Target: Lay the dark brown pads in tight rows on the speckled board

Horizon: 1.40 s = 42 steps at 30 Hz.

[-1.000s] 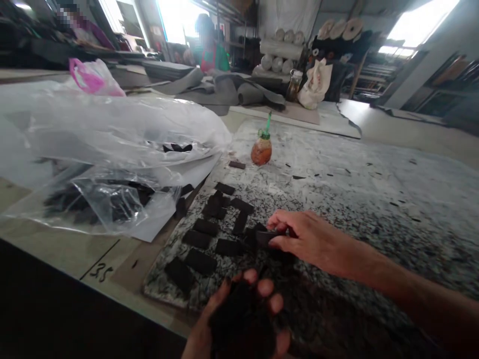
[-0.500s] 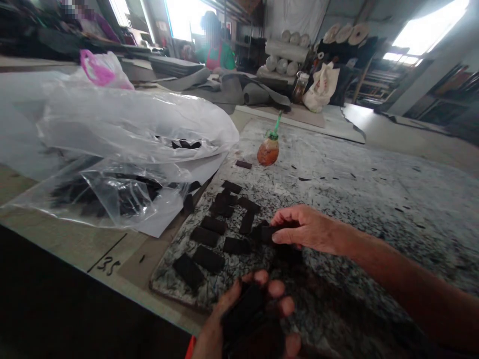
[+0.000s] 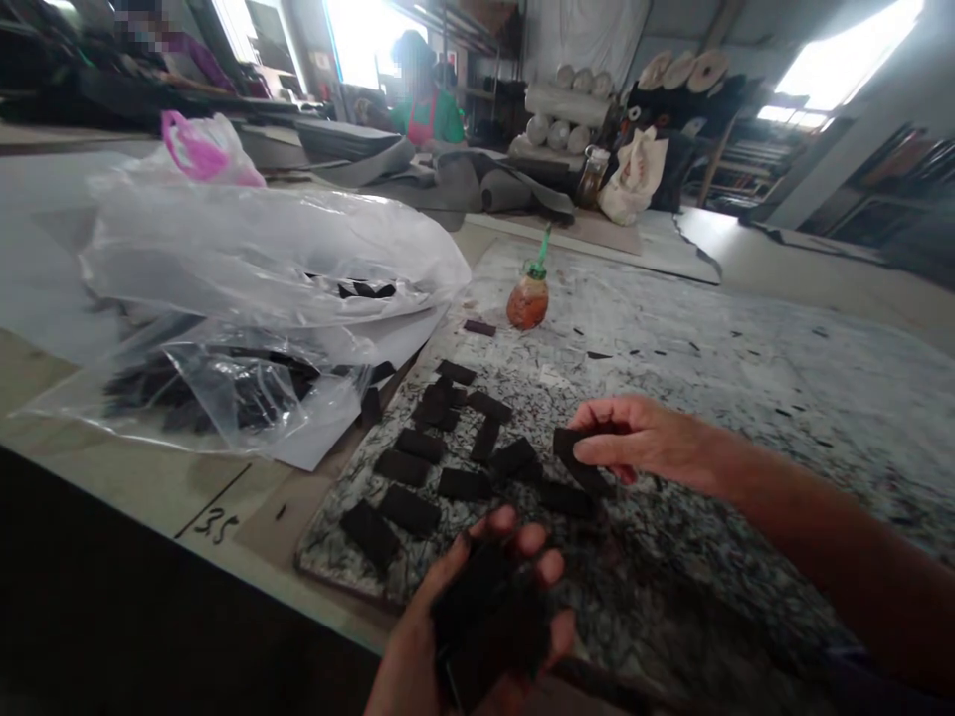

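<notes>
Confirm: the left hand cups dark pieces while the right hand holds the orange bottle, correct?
Not quite: the head view shows the right hand pinching a dark piece; the bottle stands apart on the board. The left hand does cup dark pieces.

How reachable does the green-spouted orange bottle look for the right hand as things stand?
Reachable, probably: nothing tall stands between the right hand and the bottle on the speckled board. The hand does pinch a dark piece, which may hinder a grasp.
</notes>
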Each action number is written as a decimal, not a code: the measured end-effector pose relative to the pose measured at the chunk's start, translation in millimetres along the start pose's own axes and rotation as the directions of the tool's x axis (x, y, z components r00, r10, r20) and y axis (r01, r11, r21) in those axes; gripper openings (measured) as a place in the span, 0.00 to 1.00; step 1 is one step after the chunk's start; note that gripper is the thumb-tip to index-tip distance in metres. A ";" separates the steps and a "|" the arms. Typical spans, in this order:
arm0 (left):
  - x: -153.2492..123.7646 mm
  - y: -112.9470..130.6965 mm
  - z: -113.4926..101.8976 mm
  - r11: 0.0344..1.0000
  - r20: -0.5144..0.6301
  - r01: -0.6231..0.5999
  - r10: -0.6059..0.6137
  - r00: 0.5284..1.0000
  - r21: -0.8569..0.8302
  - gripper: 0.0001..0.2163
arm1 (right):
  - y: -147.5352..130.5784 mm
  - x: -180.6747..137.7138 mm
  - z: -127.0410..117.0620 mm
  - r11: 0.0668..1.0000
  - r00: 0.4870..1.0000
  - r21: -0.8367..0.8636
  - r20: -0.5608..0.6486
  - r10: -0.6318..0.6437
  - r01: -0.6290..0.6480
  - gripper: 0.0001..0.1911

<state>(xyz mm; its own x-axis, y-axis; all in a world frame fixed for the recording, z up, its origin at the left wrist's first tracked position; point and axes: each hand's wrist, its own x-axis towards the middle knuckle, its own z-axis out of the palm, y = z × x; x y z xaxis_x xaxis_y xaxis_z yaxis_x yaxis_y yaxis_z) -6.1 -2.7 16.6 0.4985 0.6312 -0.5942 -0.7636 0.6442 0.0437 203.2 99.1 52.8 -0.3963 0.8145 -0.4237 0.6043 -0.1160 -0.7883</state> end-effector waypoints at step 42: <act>24.1 -6.9 -31.0 0.993 0.445 0.107 -0.076 0.892 -0.046 0.09 | -27.7 32.0 40.0 0.680 0.961 -0.683 0.129 -0.246 0.266 0.12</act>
<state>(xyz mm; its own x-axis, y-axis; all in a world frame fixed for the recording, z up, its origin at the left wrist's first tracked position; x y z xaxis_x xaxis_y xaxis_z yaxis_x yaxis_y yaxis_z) -1.5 -5.4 -23.0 0.6850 0.7068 -0.1764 -0.7240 0.6874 -0.0571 146.1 105.6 43.3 -0.6186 0.7377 -0.2704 0.7777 0.5260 -0.3443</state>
